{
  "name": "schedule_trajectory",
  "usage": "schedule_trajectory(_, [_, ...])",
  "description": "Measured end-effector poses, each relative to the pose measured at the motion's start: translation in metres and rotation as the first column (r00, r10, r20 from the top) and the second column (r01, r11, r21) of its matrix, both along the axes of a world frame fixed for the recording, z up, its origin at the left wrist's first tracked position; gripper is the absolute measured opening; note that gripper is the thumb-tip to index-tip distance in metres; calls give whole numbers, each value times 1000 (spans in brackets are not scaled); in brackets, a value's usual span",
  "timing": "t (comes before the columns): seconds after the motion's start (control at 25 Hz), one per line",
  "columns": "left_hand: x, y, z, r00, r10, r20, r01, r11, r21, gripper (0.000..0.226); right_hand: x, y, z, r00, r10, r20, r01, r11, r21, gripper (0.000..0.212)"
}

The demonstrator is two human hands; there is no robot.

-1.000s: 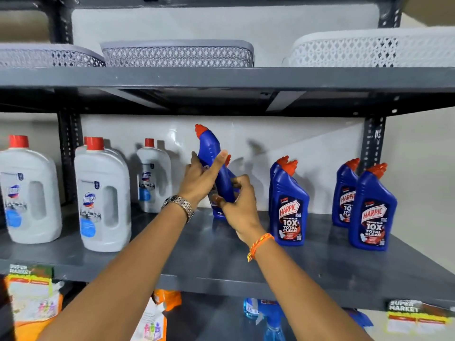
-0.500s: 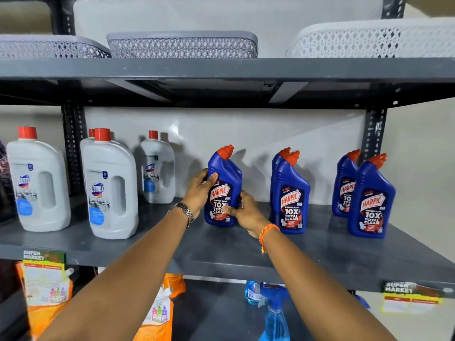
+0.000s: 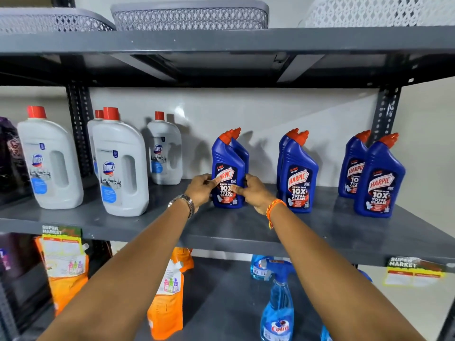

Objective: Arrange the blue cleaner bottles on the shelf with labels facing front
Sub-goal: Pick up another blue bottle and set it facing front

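Note:
A blue Harpic cleaner bottle [image 3: 227, 166] with an orange cap stands upright on the grey middle shelf [image 3: 241, 230], label facing front, with a second blue bottle [image 3: 242, 151] right behind it. My left hand [image 3: 200, 189] grips its left side and my right hand [image 3: 254, 191] grips its right side, fingers over the label's lower part. Further right stands a pair of blue bottles [image 3: 299, 173], one behind the other, labels forward. At the far right is another pair [image 3: 380, 178], also labels forward.
White Domex bottles [image 3: 120, 166] with red caps fill the shelf's left part. Mesh baskets [image 3: 189, 17] sit on the upper shelf. Below are orange refill pouches [image 3: 167, 291] and a blue spray bottle [image 3: 278, 301]. Price tags [image 3: 413, 271] hang on the shelf edge.
The bottle was held tilted in the air a second ago; it now stands on the shelf with its label forward, both hands lower on its sides. The view moved closer.

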State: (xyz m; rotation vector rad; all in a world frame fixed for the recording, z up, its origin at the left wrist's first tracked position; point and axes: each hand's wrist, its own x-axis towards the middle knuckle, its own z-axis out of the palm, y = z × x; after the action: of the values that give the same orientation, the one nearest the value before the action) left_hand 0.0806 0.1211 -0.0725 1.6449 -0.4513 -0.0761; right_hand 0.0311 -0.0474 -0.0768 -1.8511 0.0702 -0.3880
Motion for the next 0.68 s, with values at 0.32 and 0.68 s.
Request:
schedule_trajectory(0.32, [-40,20,-3,999,-39,-21,38,999,-19,32,-56,16,6,997,65,34,-60,988,-140,48])
schedule_trajectory(0.68, [-83,36,-6,998,-11,63,11,1000,-8,32,-89,28,-7,994,32,106,-9,977,-211,55])
